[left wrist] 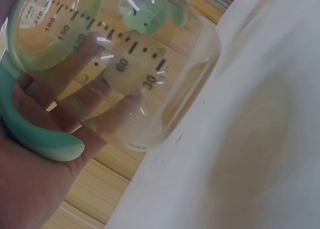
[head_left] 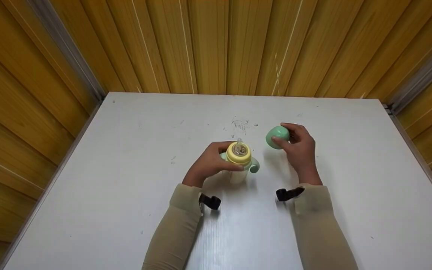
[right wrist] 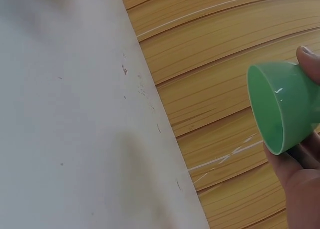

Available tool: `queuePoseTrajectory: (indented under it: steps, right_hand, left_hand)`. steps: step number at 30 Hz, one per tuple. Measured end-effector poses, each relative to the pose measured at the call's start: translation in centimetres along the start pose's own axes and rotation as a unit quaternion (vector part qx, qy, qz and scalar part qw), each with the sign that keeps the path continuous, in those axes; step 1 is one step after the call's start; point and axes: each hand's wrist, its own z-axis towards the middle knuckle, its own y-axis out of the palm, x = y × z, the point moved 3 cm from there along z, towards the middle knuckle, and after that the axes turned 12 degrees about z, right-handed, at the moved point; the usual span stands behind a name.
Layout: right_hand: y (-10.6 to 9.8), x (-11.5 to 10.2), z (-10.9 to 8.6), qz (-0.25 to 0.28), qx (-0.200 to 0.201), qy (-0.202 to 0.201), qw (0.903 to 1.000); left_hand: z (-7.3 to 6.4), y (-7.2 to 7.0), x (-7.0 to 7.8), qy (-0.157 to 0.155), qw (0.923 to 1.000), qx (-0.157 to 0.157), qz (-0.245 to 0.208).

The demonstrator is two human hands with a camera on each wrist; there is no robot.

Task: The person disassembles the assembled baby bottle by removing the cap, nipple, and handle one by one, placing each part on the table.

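My left hand [head_left: 213,161] grips a clear baby bottle [head_left: 238,176] round its upper part, just above the table. The bottle has a yellow collar [head_left: 239,159], a clear teat [head_left: 239,141] on top and green side handles [head_left: 254,165]. In the left wrist view, volume marks show on the bottle [left wrist: 120,64] wall, with the fingers seen through it. My right hand [head_left: 301,148] holds a green dome-shaped cap [head_left: 277,137] between thumb and fingers, to the right of the bottle and apart from it. The right wrist view shows the hollow cap's [right wrist: 282,106] open rim.
A white table [head_left: 126,150] with small dark scuffs lies under both hands. Yellow wood-look panels [head_left: 208,45] stand behind its far edge and along both sides. Black wrist cameras [head_left: 211,202] are strapped at the cuffs.
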Motion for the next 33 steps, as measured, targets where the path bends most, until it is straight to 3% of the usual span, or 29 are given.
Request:
queuePoseTrajectory:
  steps: [18, 33]
  right_hand:
    - [-0.4, 0.7, 0.2, -0.007, 0.023, 0.040, 0.9989]
    - [-1.3, 2.1, 0.4, -0.044, 0.049, 0.036, 0.9972]
  left_hand:
    - [0.1, -0.1, 0.1, 0.000, 1.0000, 0.000, 0.005]
    - [0.0, -0.2, 0.0, 0.009, 0.9999, 0.004, 0.010]
